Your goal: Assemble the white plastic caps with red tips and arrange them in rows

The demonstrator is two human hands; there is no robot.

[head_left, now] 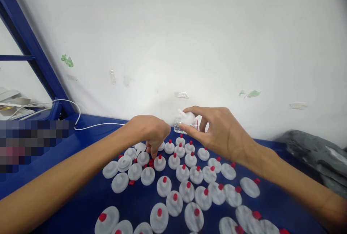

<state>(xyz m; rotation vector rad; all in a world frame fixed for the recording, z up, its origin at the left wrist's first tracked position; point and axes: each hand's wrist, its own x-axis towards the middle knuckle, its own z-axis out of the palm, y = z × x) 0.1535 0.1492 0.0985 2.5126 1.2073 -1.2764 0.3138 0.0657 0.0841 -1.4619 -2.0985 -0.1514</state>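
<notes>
A: Left hand (151,134) first?

B: Curled, knuckles up, fingertips pressed down among the caps (174,200) at the far end of the spread, centre of the frame. Touching one cap, perhaps two. Cannot tell whether actually pinched on one, as the fingers hide the contact.

A: And the right hand (219,132)?

B: Raised just above the caps, right of centre. Thumb and fingers clamped on a small clear bottle (187,122), held sideways with something white at its left end, close to the left knuckles but not touching them.

A: Step in hand, then?

B: By the look of it, picking a cap from the spread while the bottle waits in the air. Bottle well off the blue surface (282,205), near the white wall (173,28).

A: State of the caps?

B: White discs with red tips, dozens of them, mostly standing tip up, running from centre down to the bottom edge. Packed tight near the left fingertips, many touching. A few loose red tips (131,182) lying between them.

A: Demands of a lift from that cluster?

B: Probably a narrow pinch straight down on one tip, so as not to knock the neighbours. Then a steady bottle, mouth turned toward the left hand.

A: Anything else around?

B: White cable (78,118) looping in from the upper left beside the blue frame (32,46). Grey bag (314,154) at the right edge, well apart from both hands.
</notes>
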